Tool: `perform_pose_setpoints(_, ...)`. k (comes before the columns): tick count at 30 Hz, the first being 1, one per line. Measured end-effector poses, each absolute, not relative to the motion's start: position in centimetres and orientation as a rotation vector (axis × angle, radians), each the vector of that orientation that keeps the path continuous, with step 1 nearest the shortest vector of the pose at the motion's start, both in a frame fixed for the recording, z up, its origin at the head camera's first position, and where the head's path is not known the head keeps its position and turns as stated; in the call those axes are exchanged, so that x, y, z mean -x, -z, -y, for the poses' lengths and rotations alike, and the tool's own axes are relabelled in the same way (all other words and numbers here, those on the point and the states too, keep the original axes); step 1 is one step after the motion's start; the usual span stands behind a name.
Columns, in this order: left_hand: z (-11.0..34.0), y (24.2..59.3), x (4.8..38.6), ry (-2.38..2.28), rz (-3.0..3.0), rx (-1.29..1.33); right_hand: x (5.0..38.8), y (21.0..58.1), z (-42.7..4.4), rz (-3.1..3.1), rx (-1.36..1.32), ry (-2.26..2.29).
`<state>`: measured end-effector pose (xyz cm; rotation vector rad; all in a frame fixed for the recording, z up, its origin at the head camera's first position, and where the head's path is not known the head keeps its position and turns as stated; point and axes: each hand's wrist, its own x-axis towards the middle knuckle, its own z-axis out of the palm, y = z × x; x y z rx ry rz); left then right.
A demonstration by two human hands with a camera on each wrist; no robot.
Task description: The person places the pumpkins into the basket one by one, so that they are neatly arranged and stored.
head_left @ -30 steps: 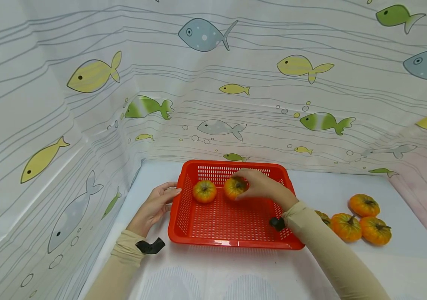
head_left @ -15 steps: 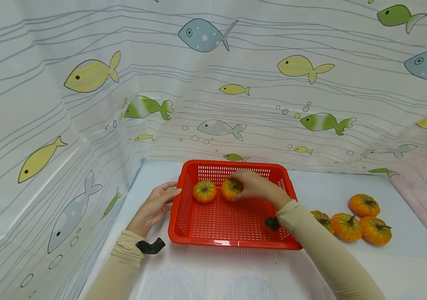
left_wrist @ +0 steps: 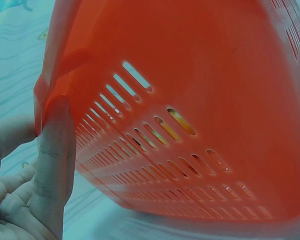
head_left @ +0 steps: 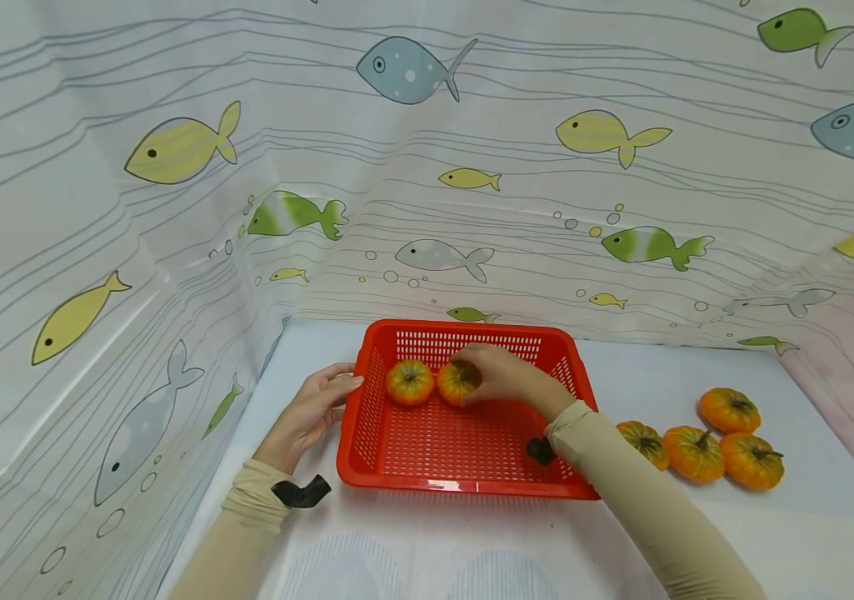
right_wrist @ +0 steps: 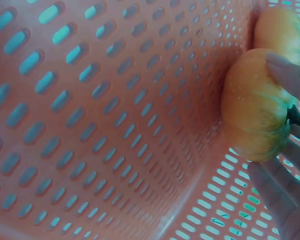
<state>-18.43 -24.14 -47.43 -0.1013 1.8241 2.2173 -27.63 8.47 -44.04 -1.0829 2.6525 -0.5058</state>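
Saw, at the largest, a white curtain (head_left: 307, 117) printed with blue, yellow, grey and green fish, hanging round the back and sides of a white table (head_left: 636, 375). Found on the table a red basket (head_left: 471, 450) with slotted walls and a perforated floor. Noted a beige left sleeve (head_left: 232, 533) to the left of the basket and a beige right sleeve (head_left: 651, 500) crossing over its right side.

Saw the left hand (head_left: 314, 408) at the left rim, with thumb and fingers pinching the lip, only a narrow gap between them. Saw the right hand (head_left: 512, 379) inside the basket, with fingers curved and spread to the width of an orange pumpkin (head_left: 456, 385), gripping it, thumb on the nearer side.

Found that pumpkin toward the back wall, left of the middle, just beside a second pumpkin (head_left: 409, 384) near the left wall. Could not tell about contact between the two.

Counted four more pumpkins (head_left: 695, 454) grouped on the table right of the basket, the leftmost partly hidden behind the right sleeve.

Noticed a left black piece (head_left: 301, 492) and a right black piece (head_left: 541, 451) at the wrists. Made out, smallest, a dark stem (right_wrist: 296, 117) on the held pumpkin.
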Motion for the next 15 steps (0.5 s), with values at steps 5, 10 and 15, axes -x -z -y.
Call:
perform_pose_setpoints(5,24.12,47.41,18.37,-2.223,-1.826,0.114,27.5,44.12,-8.41,-2.654,1.071,0.506)
perform_pose_setpoints(10,24.07,47.31,18.29,-2.234,-1.813,0.098,27.53,44.23,-8.35,-2.666,1.071,0.496)
perform_pose_setpoints(15,24.1,47.34,18.28,-2.229,-1.82,0.103,27.64,44.35,-8.3,-2.687,1.106,0.494)
